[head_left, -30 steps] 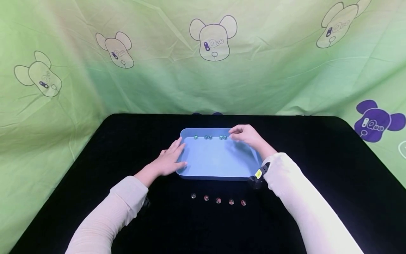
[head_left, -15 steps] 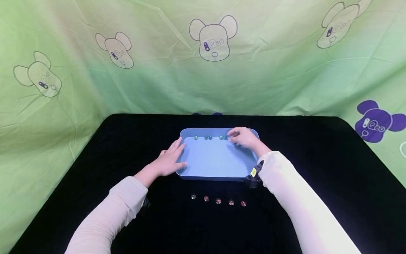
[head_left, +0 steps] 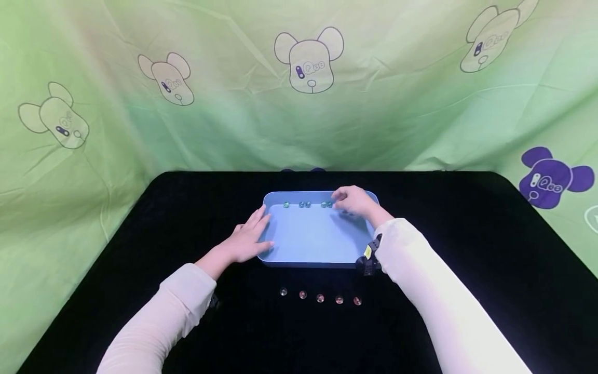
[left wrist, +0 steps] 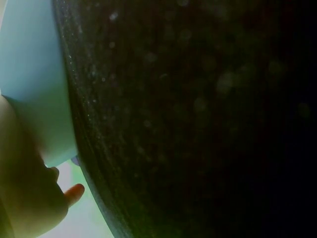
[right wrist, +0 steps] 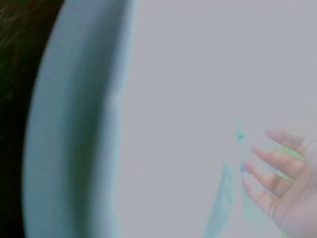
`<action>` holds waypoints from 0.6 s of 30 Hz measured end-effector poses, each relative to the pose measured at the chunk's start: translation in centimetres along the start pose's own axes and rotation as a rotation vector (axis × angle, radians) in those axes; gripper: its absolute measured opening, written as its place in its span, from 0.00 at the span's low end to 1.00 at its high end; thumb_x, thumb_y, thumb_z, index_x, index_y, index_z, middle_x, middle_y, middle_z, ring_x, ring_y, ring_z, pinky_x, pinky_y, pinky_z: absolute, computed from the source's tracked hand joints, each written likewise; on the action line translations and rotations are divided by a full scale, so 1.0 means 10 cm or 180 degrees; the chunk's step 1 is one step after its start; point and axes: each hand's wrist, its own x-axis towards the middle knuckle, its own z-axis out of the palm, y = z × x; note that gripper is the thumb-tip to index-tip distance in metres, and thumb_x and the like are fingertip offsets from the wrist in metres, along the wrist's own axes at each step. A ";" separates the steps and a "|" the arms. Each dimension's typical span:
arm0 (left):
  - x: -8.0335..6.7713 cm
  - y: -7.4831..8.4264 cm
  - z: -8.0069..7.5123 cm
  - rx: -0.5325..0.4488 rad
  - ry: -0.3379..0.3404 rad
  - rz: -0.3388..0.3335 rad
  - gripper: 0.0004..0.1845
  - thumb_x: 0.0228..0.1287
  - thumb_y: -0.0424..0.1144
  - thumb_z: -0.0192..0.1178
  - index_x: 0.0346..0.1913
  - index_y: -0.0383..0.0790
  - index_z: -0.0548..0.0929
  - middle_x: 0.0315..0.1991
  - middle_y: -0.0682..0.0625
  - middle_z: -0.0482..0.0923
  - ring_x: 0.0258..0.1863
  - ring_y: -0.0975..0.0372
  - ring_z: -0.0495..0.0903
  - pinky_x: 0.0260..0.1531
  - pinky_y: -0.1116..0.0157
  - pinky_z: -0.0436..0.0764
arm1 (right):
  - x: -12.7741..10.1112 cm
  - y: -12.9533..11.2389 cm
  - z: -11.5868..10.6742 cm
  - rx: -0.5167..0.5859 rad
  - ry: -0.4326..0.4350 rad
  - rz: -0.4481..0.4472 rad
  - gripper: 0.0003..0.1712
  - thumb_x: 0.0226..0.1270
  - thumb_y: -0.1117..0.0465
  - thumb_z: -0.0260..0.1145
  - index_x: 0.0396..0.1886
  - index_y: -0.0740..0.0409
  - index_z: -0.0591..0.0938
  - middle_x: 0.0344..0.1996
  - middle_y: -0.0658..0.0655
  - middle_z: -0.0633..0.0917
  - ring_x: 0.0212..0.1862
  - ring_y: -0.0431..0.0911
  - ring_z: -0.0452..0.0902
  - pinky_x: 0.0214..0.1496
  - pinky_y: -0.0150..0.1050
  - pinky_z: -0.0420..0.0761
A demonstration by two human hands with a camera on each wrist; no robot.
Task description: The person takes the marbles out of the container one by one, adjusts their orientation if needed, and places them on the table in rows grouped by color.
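The right hand is reaching into the far right part of the blue tray, its fingers curling downward over the tray floor just beside the green marbles that are lying in a row along the far wall; whether that grip is pinching a marble or is merely hovering with the fingertips close together cannot be told, since the knuckles are hiding the tips in the head view and the right wrist view is showing only blurred fingers over pale tray floor. The left hand is lying flat with straight fingers against the tray's left wall, holding nothing and bracing the tray on the black desk. To do this step well, the right grip ought to be working low and slowly, since the marbles are likely to roll freely on the smooth floor. The nearest green marble is sitting close enough to be knocked, so the fingers are better kept clear of the row. The left hand is well placed for keeping the tray from sliding. Five more marbles, reddish and clear, are lining up on the desk near the tray's front edge.
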 end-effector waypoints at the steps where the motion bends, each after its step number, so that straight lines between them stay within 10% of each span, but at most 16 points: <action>1: 0.00 0.00 0.00 -0.0007 0.0006 0.0005 0.38 0.59 0.53 0.47 0.66 0.37 0.47 0.67 0.46 0.31 0.65 0.55 0.35 0.51 0.49 0.52 | 0.01 -0.02 -0.01 -0.0031 0.0008 -0.0010 0.17 0.53 0.67 0.60 0.44 0.68 0.75 0.37 0.63 0.79 0.35 0.49 0.73 0.34 0.37 0.71; 18: 0.01 -0.02 0.01 0.0000 -0.0007 -0.0015 0.39 0.59 0.54 0.47 0.66 0.37 0.47 0.67 0.48 0.29 0.65 0.56 0.34 0.52 0.49 0.51 | 0.17 0.00 -0.02 -0.0257 -0.0153 -0.0005 0.12 0.51 0.69 0.60 0.37 0.65 0.80 0.25 0.56 0.81 0.28 0.46 0.73 0.28 0.34 0.69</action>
